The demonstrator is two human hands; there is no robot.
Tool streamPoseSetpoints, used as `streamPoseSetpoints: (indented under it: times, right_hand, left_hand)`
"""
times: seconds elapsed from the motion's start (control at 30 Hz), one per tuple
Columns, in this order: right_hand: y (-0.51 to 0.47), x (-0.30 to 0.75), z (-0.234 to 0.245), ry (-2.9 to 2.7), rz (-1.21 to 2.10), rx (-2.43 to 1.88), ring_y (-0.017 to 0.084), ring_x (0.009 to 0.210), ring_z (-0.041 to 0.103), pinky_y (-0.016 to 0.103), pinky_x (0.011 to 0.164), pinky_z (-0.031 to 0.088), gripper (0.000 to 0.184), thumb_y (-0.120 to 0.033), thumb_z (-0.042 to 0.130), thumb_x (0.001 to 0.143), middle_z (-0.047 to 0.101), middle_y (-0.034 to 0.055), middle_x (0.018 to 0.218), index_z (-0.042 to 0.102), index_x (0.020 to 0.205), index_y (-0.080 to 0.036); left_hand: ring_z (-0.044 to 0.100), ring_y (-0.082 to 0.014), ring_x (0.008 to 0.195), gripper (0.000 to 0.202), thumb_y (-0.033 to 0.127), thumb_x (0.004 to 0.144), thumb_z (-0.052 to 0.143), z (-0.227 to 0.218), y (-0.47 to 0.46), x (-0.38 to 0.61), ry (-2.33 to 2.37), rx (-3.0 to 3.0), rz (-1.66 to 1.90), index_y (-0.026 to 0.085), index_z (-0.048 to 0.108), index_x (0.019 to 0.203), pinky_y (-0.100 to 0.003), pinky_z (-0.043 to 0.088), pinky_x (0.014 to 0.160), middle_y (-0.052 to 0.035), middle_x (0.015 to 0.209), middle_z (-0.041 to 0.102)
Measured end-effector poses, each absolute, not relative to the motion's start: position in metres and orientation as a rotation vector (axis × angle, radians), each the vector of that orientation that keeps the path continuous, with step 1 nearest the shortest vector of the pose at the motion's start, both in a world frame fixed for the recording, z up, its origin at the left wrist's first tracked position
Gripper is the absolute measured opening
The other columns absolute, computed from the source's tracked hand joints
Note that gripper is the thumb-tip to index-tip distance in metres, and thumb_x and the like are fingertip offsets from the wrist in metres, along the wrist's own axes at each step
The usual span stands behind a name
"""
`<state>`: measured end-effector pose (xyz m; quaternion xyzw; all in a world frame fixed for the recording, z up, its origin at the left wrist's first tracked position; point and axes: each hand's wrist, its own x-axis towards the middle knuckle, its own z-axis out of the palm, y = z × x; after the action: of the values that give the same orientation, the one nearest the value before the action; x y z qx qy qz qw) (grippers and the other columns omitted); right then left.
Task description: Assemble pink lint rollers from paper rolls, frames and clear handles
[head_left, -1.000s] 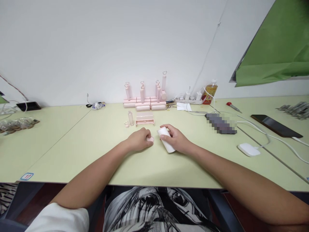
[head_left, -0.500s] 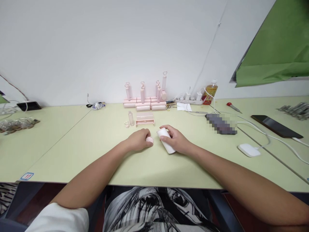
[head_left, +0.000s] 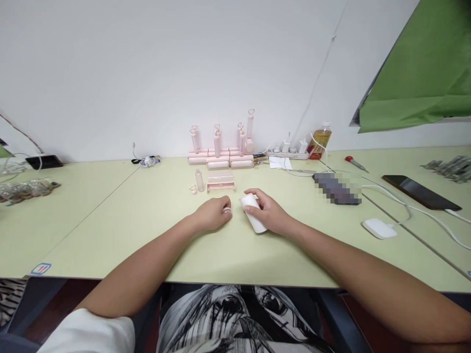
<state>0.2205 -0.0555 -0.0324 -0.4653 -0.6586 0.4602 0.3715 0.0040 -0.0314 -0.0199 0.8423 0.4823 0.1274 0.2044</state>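
Observation:
My right hand (head_left: 272,212) is wrapped round a white paper roll (head_left: 254,215), which tilts over the table. To its left, my left hand (head_left: 213,213) is closed on a small pale pink round piece (head_left: 227,210), mostly hidden by the fingers. A gap separates the two hands. Just beyond them lies an open pink lint roller case (head_left: 221,184). Beside the case stands a clear pinkish tube (head_left: 199,180), with a small heart-shaped loop cap (head_left: 193,189) lying at its left.
Against the wall are several pink lint rollers (head_left: 218,162) with upright loop-topped handles. Further right stand a power strip (head_left: 294,154) and a drink bottle (head_left: 320,142). A phone (head_left: 421,192), white cables, a white charger (head_left: 379,228) and a red-ended screwdriver (head_left: 356,163) occupy the right side.
My left hand has turned slightly inward, so less of the pink round piece shows. My right hand and the paper roll have barely moved.

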Motion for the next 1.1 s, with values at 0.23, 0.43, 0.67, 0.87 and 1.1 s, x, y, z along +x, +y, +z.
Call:
streamPoseSetpoints:
  times: [0.23, 0.43, 0.67, 0.87, 1.1]
  right_hand:
    - [-0.0565, 0.2202, -0.0309, -1.662, 1.173, -1.186, 0.014, 0.062, 0.052, 0.025, 0.052, 0.042, 0.047, -0.041, 0.063, 0.082, 0.057, -0.0018, 0.08, 0.045, 0.122, -0.025]
    - [-0.0567, 0.2201, -0.0319, -1.656, 1.175, -1.204, 0.014, 0.062, 0.053, 0.025, 0.052, 0.042, 0.044, -0.041, 0.064, 0.08, 0.057, -0.0023, 0.079, 0.046, 0.117, -0.025]
    - [-0.0565, 0.2192, -0.0298, -1.64, 1.169, -1.186, 0.014, 0.061, 0.051, 0.024, 0.051, 0.04, 0.034, -0.04, 0.064, 0.08, 0.054, -0.0046, 0.073, 0.045, 0.105, -0.025]
    - [-0.0563, 0.2193, -0.0306, -1.641, 1.181, -1.128, 0.013, 0.061, 0.049, 0.024, 0.053, 0.039, 0.032, -0.043, 0.06, 0.082, 0.053, -0.0043, 0.075, 0.047, 0.105, -0.025]
    - [-0.0546, 0.2192, -0.0325, -1.611, 1.121, -1.09, 0.013, 0.066, 0.048, 0.025, 0.058, 0.04, 0.03, -0.044, 0.058, 0.084, 0.052, -0.0037, 0.077, 0.049, 0.104, -0.023]
  left_hand:
    - [0.041, -0.0132, 0.057, 0.019, 0.032, 0.073, 0.054, -0.0219, -0.032, 0.0079, 1.312, 2.237, 0.496, 0.021, 0.041, 0.064, -0.027, 0.028, 0.052, 0.0034, 0.06, 0.047]
    - [0.038, -0.0109, 0.056, 0.019, 0.022, 0.066, 0.053, -0.0233, -0.0314, 0.0107, 1.278, 2.032, 0.682, 0.02, 0.035, 0.059, -0.025, 0.029, 0.052, 0.0044, 0.058, 0.042]
    - [0.034, -0.0096, 0.056, 0.02, 0.019, 0.065, 0.051, -0.0243, -0.0332, 0.0106, 1.15, 2.038, 0.774, 0.02, 0.032, 0.058, -0.025, 0.026, 0.052, 0.0045, 0.057, 0.037]
    - [0.03, -0.0094, 0.055, 0.024, 0.022, 0.068, 0.052, -0.0246, -0.0334, 0.0117, 1.213, 2.052, 0.737, 0.02, 0.029, 0.059, -0.025, 0.024, 0.051, 0.0054, 0.057, 0.029]
    - [0.039, -0.011, 0.061, 0.016, 0.03, 0.075, 0.056, -0.0216, -0.033, 0.0132, 1.213, 2.132, 0.79, 0.02, 0.044, 0.072, -0.026, 0.031, 0.057, 0.0051, 0.065, 0.043]
